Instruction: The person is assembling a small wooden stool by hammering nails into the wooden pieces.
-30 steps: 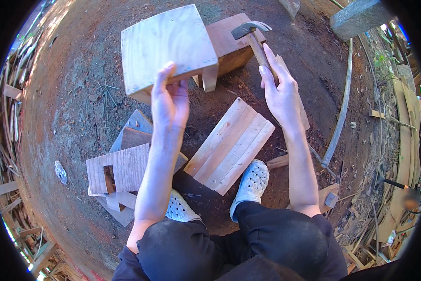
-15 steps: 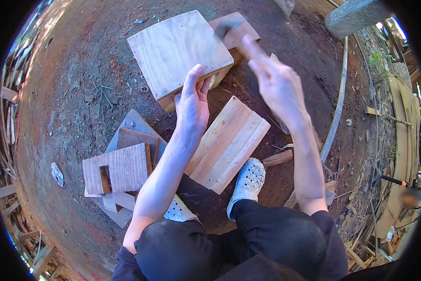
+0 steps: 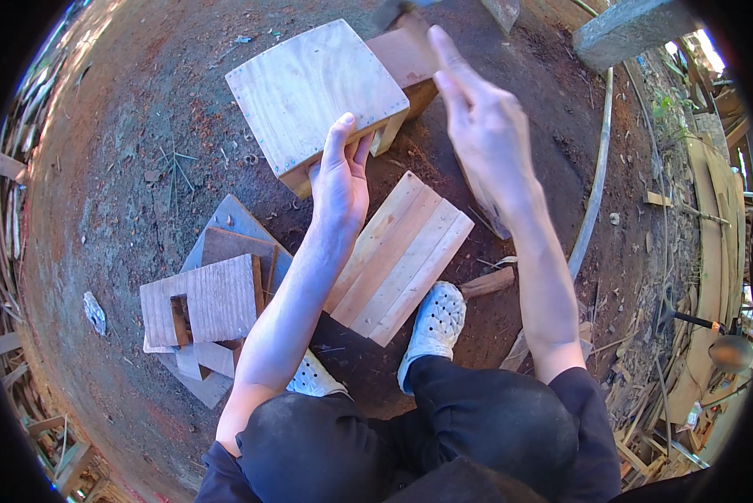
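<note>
My left hand (image 3: 341, 172) grips the near edge of a wooden box (image 3: 318, 92), its thumb on the top panel and its fingers curled beneath. Small nail heads run along the edges of that panel. Up and to the right of the box, my right hand (image 3: 489, 117) is closed round the handle of a hammer (image 3: 393, 12). The raised hammer head is blurred and partly cut off by the top of the view. Behind the box, a brown wooden piece (image 3: 403, 57) is partly hidden by it and by the hammer.
A slatted wooden panel (image 3: 400, 260) lies on the dirt before my feet. Left of it are stacked boards, the top one a notched board (image 3: 200, 303). A concrete post (image 3: 636, 33) stands at the far right, near a long pole (image 3: 594, 176). Scrap wood lines both sides.
The hammer has swung up and away from the box's right corner, my right hand rising with it. My left hand keeps its hold on the box.
</note>
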A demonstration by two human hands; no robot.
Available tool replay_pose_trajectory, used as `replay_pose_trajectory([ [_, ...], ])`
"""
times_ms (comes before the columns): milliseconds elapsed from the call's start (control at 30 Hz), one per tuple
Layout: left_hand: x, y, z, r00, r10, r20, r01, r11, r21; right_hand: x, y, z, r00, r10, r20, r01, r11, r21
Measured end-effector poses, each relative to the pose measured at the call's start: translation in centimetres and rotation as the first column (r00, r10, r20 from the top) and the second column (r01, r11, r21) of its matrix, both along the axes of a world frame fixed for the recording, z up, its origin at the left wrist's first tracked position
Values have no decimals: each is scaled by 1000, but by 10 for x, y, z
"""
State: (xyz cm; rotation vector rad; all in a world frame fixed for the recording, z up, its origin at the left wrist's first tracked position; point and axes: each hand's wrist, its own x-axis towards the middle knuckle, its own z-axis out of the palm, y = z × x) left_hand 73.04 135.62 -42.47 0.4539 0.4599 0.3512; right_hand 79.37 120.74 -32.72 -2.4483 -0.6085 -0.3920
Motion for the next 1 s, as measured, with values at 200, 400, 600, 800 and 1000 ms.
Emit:
replay_pose_trajectory([
  [200, -5, 3, -3, 999, -18, -26, 19, 999, 38, 12, 13, 16, 994, -41, -97, 16, 967, -253],
  [400, -1, -3, -2, 1000, -6, -24, 7, 1000, 29, 30, 10, 15, 996, -87, -26, 76, 959, -274],
  [600, -2, -3, -1, 999, -37, 21, 37, 999, 5, 39, 13, 6, 999, -43, -28, 29, 925, -378],
  [800, -5, -8, 3, 1000, -19, 12, 19, 999, 37, 51, 9, -9, 997, -23, 73, 47, 936, -350],
  [1000, -3, -6, -4, 999, -33, 5, 33, 999, 16, 46, 22, -4, 999, -50, 0, 49, 975, -218],
])
